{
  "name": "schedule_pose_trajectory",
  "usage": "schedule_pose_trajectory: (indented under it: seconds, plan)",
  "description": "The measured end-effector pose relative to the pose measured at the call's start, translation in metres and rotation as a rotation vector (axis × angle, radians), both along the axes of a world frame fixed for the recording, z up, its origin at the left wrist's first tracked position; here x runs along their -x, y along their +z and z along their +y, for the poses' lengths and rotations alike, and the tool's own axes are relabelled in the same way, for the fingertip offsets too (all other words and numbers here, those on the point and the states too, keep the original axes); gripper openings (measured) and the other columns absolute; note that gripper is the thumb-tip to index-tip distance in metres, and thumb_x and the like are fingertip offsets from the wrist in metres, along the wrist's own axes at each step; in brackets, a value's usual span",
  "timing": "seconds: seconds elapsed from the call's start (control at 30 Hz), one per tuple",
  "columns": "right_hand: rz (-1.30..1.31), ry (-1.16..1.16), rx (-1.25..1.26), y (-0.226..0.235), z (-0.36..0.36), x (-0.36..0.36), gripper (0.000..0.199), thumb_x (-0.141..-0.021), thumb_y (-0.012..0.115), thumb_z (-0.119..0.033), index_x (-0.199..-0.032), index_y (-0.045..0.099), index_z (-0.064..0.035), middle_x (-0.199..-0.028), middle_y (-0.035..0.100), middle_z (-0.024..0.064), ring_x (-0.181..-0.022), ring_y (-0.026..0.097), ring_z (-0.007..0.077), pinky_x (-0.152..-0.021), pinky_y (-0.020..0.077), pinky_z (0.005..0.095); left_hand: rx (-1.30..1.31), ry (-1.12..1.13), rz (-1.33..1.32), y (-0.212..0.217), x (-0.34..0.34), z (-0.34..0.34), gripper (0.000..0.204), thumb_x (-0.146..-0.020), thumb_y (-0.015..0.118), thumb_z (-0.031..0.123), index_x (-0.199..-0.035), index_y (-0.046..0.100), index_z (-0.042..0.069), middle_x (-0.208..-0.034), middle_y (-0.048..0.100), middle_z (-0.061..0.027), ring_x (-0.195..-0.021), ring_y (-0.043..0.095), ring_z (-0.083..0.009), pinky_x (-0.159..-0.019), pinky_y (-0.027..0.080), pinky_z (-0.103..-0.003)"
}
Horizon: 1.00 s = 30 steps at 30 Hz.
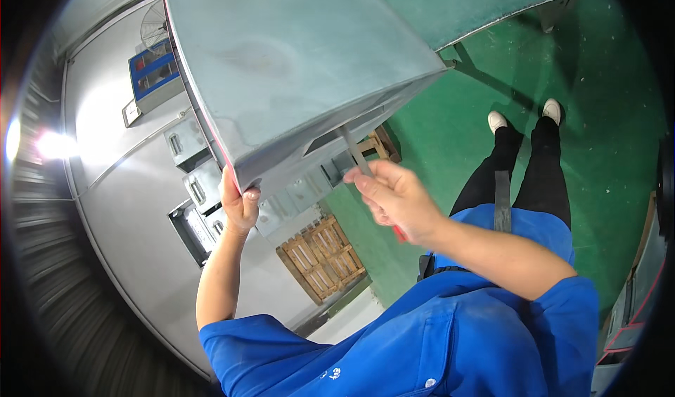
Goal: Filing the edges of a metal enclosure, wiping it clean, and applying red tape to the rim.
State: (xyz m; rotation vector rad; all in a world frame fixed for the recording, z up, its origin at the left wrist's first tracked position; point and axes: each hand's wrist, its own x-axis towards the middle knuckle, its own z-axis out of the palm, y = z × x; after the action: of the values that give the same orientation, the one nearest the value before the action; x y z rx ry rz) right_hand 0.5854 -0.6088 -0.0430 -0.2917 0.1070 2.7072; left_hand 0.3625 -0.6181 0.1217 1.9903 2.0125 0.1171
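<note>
A large grey-green sheet-metal box (295, 67) with a red edge fills the upper middle. My left hand (240, 204) is closed on its near left corner, thumb on the outer side. My right hand (394, 197), slightly smeared by motion, is wrapped round a flat file (355, 149), a grey blade with a red handle end showing below the fist. The blade's far end reaches a dark rectangular opening (323, 142) in the box's near side. Whether the tip is inside the opening or against its edge, I cannot tell.
Behind the box stand several grey metal cases (204, 186) along a pale wall. A wooden pallet (322, 258) lies lower down. The green floor (450, 140) spreads right, under my white shoes (497, 121). A grey strip (502, 200) hangs at my waist. More red-edged metal parts (636, 306) stand far right.
</note>
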Motion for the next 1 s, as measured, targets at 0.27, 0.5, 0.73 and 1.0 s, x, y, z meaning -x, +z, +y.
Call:
schedule_pose_trajectory:
  seconds: [0.27, 0.5, 0.73, 1.0]
  plan:
    - [-0.011, -0.348, 0.187, 0.035, -0.046, 0.021, 0.022, -0.093, 0.036, -0.017, -0.110, 0.043, -0.0039, -0.104, 0.047, 0.0087, -0.070, 0.049, 0.0093, -0.060, 0.0397, 0.0239, 0.035, -0.011, -0.043, 0.001, 0.000, 0.005, 0.063, -0.081, 0.051, 0.048, -0.113, 0.043, -0.006, -0.087, 0.053, -0.0081, -0.078, 0.049, -0.0161, -0.072, 0.039, -0.028]
    - [-0.002, -0.724, 0.045, 0.050, -0.023, 0.067, 0.021, -0.093, 0.033, -0.015, -0.110, 0.040, -0.0047, -0.119, 0.041, 0.0118, -0.085, 0.056, 0.0173, -0.069, 0.0436, 0.0268, 0.002, -0.164, -0.081, 0.000, -0.013, 0.015, 0.055, -0.086, 0.046, 0.042, -0.117, 0.039, -0.003, -0.085, 0.053, -0.0078, -0.078, 0.048, -0.0143, -0.072, 0.039, -0.027]
    - [-0.164, -1.006, -0.141, 0.048, -0.030, 0.085, 0.021, -0.093, 0.032, -0.011, -0.109, 0.040, -0.0004, -0.108, 0.045, 0.0119, -0.086, 0.058, 0.0199, -0.070, 0.0464, 0.0283, -0.055, -0.268, -0.104, -0.005, -0.017, 0.016, 0.046, -0.089, 0.041, 0.040, -0.114, 0.041, 0.002, -0.083, 0.052, -0.0059, -0.078, 0.047, -0.0124, -0.073, 0.038, -0.026]
    - [-0.300, -0.950, -0.332, 0.051, -0.047, 0.078, 0.022, -0.092, 0.034, -0.013, -0.108, 0.043, 0.0006, -0.112, 0.045, 0.0146, -0.081, 0.058, 0.0179, -0.069, 0.0463, 0.0265, 0.001, -0.275, -0.183, -0.003, -0.014, 0.015, 0.049, -0.091, 0.036, 0.042, -0.115, 0.043, 0.000, -0.094, 0.051, -0.0067, -0.089, 0.045, -0.0125, -0.082, 0.035, -0.025]
